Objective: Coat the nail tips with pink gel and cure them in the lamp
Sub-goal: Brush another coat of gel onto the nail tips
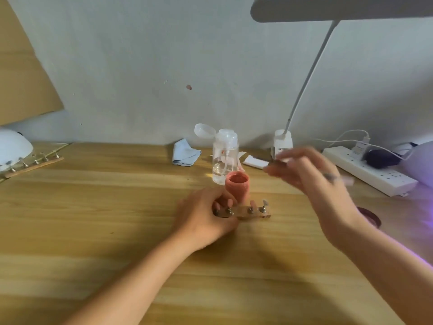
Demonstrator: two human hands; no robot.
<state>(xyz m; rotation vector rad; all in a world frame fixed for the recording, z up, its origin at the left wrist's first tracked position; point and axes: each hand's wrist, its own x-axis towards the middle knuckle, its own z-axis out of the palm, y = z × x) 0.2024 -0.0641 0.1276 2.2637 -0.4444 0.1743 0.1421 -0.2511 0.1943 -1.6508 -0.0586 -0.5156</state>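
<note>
Head view. Far left edge of frame: white dome curing lamp (14, 146). In front of it lies a spare wooden strip of clipped nail tips (35, 164), no hand on it.

Centre: left hand (206, 216) is curled over the left end of the short wooden holder strip with metal clips (254, 214), pinning it to the light wooden table (93, 231). One clear nail tip (265, 203) stands at the strip's free right end. Just behind the strip is the open jar of pink gel (237, 186); I cannot tell whether they touch.

Right of centre: right hand (311, 184), motion-blurred, pinches a thin brush (339, 179). The exact finger hold is not legible, and the bristles are hidden, so the gel load is unknown.

Judgement: this is the loading-and-coating step. It goes best with the strip pinned flat, excess wiped on the jar rim, and each tip stroked thinly from base to edge. Risk: knocking the jar, which sits close to the strip.
</note>
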